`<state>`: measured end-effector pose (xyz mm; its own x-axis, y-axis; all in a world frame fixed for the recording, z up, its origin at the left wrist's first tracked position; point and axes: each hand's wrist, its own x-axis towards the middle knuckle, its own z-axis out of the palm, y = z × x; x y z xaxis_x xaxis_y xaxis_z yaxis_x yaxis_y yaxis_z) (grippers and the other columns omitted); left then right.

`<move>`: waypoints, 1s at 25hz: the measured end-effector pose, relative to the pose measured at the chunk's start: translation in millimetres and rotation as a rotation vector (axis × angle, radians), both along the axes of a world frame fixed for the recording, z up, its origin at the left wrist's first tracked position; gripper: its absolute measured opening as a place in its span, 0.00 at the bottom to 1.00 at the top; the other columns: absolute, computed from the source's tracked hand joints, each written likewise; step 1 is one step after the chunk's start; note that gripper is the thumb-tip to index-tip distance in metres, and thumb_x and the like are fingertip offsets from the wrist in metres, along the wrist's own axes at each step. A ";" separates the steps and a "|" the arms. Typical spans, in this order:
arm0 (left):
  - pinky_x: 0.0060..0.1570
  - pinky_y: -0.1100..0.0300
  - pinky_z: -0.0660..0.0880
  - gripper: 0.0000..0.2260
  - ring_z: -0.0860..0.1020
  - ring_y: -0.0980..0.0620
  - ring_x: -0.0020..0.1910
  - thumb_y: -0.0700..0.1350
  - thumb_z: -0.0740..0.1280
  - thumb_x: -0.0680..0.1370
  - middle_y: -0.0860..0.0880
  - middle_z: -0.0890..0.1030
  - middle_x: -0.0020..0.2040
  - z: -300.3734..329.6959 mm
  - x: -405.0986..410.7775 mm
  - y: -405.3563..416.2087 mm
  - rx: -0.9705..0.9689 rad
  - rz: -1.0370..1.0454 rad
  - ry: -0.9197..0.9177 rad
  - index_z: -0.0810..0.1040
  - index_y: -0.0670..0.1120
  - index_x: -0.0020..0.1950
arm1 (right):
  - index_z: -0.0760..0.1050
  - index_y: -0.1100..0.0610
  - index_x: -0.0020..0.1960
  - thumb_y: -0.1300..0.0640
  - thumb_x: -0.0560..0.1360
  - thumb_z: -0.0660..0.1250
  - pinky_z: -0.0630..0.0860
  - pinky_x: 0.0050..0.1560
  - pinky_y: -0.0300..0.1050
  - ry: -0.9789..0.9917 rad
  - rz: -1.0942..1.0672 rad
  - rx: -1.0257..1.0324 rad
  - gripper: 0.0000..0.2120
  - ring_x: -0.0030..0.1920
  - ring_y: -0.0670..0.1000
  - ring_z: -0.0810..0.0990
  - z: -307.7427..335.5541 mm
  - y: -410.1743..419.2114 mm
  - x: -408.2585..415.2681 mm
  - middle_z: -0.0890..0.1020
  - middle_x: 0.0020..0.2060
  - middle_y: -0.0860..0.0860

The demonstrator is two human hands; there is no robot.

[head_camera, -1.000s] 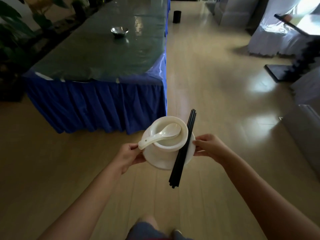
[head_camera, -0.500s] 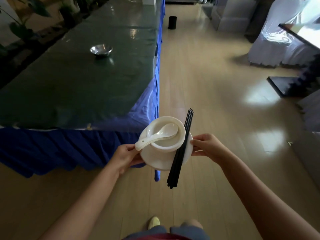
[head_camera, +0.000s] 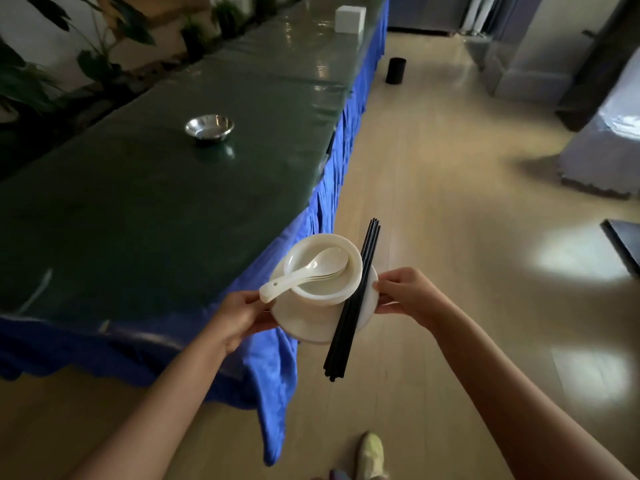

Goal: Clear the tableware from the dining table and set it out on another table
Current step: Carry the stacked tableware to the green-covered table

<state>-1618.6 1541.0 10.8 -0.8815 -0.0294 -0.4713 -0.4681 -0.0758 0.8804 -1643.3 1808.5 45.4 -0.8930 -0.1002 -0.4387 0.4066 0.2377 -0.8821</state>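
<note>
I carry a stack of white tableware in both hands. My left hand point(head_camera: 239, 315) grips the left rim of the white plate point(head_camera: 308, 323), and my right hand point(head_camera: 407, 294) grips its right rim. White bowls point(head_camera: 332, 285) sit stacked on the plate with white spoons point(head_camera: 304, 273) nested inside, handles pointing left. Black chopsticks point(head_camera: 353, 303) lie across the plate's right side, overhanging front and back. The stack hovers just past the near right corner of the long table with a dark green top point(head_camera: 156, 188) and blue skirt point(head_camera: 273, 368).
A steel bowl point(head_camera: 209, 126) stands on the green tabletop, and a white box point(head_camera: 349, 19) at its far end. A black cylinder point(head_camera: 395, 70) stands on the wooden floor. White-draped furniture point(head_camera: 606, 147) is at the right. Plants line the left wall.
The view has closed in on the green table; its corner now lies beside the stack. My grip on the plate is unchanged.
</note>
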 end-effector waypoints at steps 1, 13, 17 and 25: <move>0.28 0.65 0.78 0.10 0.82 0.54 0.27 0.35 0.63 0.77 0.48 0.83 0.27 -0.1 -15.9 13.1 0.011 0.034 -0.002 0.79 0.40 0.37 | 0.76 0.73 0.49 0.68 0.74 0.61 0.80 0.32 0.37 0.002 0.033 -0.002 0.09 0.30 0.47 0.82 3.4 11.8 -23.9 0.80 0.33 0.57; 0.32 0.62 0.81 0.12 0.83 0.53 0.31 0.34 0.64 0.76 0.47 0.84 0.29 -4.6 -204.0 68.1 0.017 0.283 0.043 0.82 0.44 0.35 | 0.76 0.73 0.50 0.69 0.75 0.61 0.81 0.33 0.39 -0.035 0.236 0.005 0.09 0.34 0.52 0.80 8.4 48.4 -275.8 0.79 0.35 0.59; 0.34 0.60 0.81 0.10 0.83 0.51 0.33 0.34 0.64 0.76 0.45 0.84 0.31 -8.9 -273.6 45.7 -0.009 0.341 0.036 0.82 0.42 0.38 | 0.77 0.70 0.49 0.68 0.75 0.61 0.82 0.36 0.40 -0.028 0.283 0.022 0.08 0.36 0.53 0.80 3.0 20.6 -359.8 0.79 0.37 0.60; 0.30 0.63 0.80 0.07 0.83 0.54 0.32 0.35 0.64 0.76 0.48 0.84 0.32 -10.9 -352.2 -10.7 -0.017 0.566 -0.015 0.80 0.41 0.41 | 0.69 0.80 0.53 0.70 0.76 0.59 0.81 0.32 0.37 -0.093 0.525 0.086 0.12 0.34 0.53 0.75 -17.4 -72.2 -490.1 0.74 0.38 0.62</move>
